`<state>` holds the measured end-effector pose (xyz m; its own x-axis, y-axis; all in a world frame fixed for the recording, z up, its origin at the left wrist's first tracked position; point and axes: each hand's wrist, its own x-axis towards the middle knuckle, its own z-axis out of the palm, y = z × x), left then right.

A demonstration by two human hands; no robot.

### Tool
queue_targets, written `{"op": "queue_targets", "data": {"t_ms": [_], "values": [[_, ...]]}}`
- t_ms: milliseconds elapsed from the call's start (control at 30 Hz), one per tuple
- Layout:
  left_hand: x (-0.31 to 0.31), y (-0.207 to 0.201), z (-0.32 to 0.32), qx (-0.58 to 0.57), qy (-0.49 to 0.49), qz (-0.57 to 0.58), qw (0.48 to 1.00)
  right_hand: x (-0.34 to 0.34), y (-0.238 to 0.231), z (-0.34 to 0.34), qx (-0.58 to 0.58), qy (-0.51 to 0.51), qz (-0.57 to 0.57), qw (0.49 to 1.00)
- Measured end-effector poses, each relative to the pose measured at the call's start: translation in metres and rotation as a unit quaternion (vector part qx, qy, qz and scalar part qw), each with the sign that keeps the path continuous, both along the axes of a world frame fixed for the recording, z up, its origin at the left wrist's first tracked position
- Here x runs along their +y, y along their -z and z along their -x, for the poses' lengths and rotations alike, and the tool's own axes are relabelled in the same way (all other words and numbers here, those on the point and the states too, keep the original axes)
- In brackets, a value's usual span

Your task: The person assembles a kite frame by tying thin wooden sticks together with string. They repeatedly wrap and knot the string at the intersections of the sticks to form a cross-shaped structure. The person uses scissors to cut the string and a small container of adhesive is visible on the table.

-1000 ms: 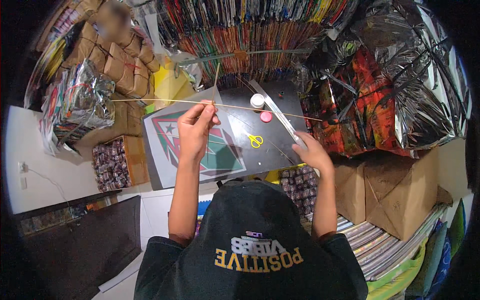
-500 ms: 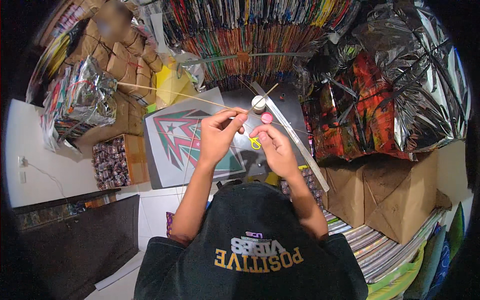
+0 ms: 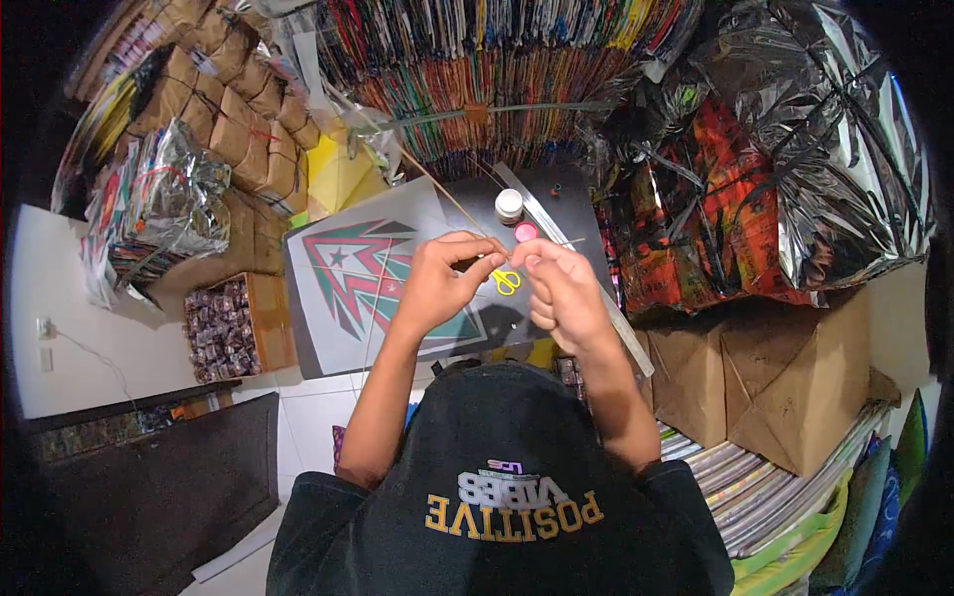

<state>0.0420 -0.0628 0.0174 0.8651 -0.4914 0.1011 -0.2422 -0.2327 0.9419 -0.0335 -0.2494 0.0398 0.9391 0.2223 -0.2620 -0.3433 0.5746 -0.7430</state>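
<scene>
My left hand (image 3: 449, 283) is closed in a pinch on a long thin wooden stick (image 3: 447, 196), which slants up and to the left from the fingertips. My right hand (image 3: 561, 298) is closed close beside it, thumb and forefinger near the stick's lower end. What those right fingers grip is too small to make out. A thin tip juts out just past the right knuckles. Under the hands lie yellow-handled scissors (image 3: 507, 282). Beyond them are a pink round lid (image 3: 526, 231) and a white jar (image 3: 509, 205).
A pale sheet with a red, green and black star pattern (image 3: 343, 260) covers the dark tabletop's left side. A long metal ruler (image 3: 624, 333) runs along the right. Stacked bundles (image 3: 477, 74) stand behind, wrapped packages (image 3: 735, 209) at right, and an open box (image 3: 266, 323) at left.
The stick has swung from nearly level to a steeper slant. My left hand has moved slightly lower, and my right hand has come in beside its fingertips.
</scene>
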Motion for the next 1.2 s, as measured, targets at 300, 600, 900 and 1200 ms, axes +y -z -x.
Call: {"op": "queue_targets", "data": {"t_ms": [300, 600, 900, 1200], "values": [[0.035, 0.0, -0.004, 0.091, 0.069, 0.016, 0.993, -0.076, -0.023, 0.005, -0.072, 0.107, 0.335, 0.933], [0.061, 0.009, -0.016, 0.148, -0.125, 0.266, 0.944, -0.143, 0.064, 0.026, -0.03, -0.02, 0.532, 0.846], [0.024, 0.002, -0.007, 0.142, -0.096, 0.27, 0.948, -0.063, 0.088, 0.003, -0.243, 0.103, 0.557, 0.788], [0.0, -0.006, 0.0, 0.117, -0.067, 0.235, 0.963, 0.018, 0.047, -0.005, -0.223, 0.063, 0.247, 0.941]]}}
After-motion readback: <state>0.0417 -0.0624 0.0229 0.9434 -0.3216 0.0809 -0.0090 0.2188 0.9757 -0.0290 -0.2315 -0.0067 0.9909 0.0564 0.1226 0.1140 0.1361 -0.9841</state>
